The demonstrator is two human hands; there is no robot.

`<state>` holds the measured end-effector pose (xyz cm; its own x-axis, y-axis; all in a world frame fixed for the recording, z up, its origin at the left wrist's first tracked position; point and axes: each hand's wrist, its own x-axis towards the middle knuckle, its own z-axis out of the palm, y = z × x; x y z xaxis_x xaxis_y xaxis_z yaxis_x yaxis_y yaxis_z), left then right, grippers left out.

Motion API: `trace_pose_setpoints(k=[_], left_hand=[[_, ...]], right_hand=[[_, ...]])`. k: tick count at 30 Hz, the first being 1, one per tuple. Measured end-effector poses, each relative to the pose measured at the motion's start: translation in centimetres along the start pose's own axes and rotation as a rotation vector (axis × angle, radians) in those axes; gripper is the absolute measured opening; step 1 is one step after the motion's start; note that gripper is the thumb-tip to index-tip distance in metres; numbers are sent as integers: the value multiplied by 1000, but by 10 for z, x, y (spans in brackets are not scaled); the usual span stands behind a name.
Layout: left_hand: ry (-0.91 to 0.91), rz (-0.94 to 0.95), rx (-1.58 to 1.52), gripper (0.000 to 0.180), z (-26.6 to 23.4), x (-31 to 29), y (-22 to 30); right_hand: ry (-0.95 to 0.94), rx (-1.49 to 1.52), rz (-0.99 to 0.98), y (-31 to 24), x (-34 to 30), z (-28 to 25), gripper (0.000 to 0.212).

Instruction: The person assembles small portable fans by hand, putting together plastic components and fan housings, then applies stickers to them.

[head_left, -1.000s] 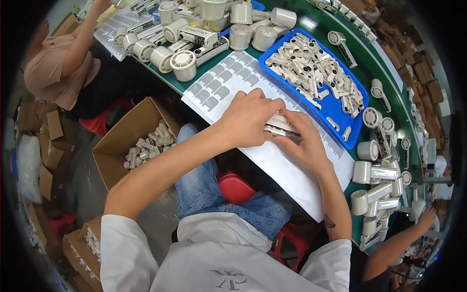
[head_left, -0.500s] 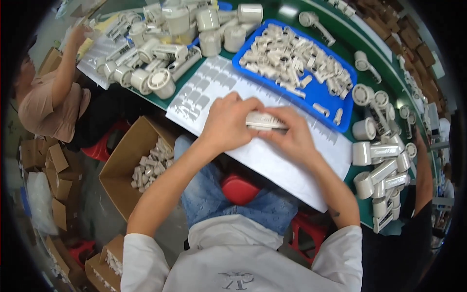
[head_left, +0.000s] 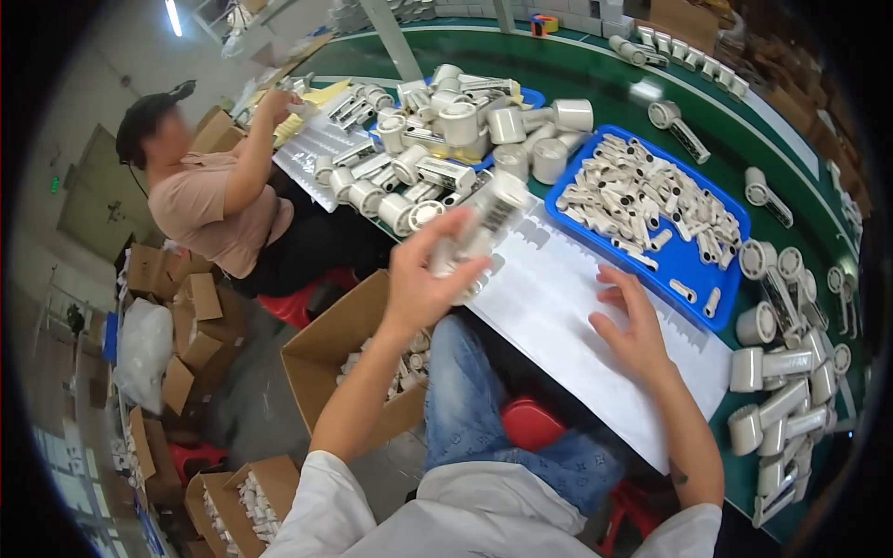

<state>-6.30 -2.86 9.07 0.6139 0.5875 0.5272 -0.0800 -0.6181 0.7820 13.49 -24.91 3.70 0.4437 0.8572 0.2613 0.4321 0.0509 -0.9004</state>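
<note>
My left hand [head_left: 420,284] is closed around a white handheld fan [head_left: 498,212], tilted up and blurred by motion, above the sheet's left end. Its fingers partly cover the fan's lower part. My right hand [head_left: 637,327] hovers over the white sheet of stickers [head_left: 558,321] with its fingers apart and nothing in them. Just beyond that hand lies a blue tray [head_left: 709,279] heaped with small white and grey plastic parts [head_left: 642,191].
White fans pile up [head_left: 456,126] at the back left and more [head_left: 786,400] lie at the right. An open cardboard box [head_left: 316,358] of white parts stands left of my legs. A co-worker [head_left: 219,195] sits at the left, near a red stool [head_left: 298,302].
My hands have parted. The left has swung the fan left and tilted it up; the right has let go and opened. The view has shifted, showing more of the co-worker and the room.
</note>
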Motion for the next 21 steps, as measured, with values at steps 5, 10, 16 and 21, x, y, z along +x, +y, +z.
trace_pose_setpoints(k=[5, 10, 16, 21], left_hand=[[339, 6, 24, 47, -76, 60, -19], [273, -264, 664, 51, -157, 120, -85], [1, -547, 1147, 51, -161, 179, -127], [108, -465, 1189, 47, -140, 205, -170]], right_hand=[[-37, -146, -8, -2, 1, -2, 56], [-48, -162, -33, -3, 5, 2, 53], [-77, -148, 7, 0, 0, -6, 50], [-68, -135, -4, 8, 1, -3, 46]])
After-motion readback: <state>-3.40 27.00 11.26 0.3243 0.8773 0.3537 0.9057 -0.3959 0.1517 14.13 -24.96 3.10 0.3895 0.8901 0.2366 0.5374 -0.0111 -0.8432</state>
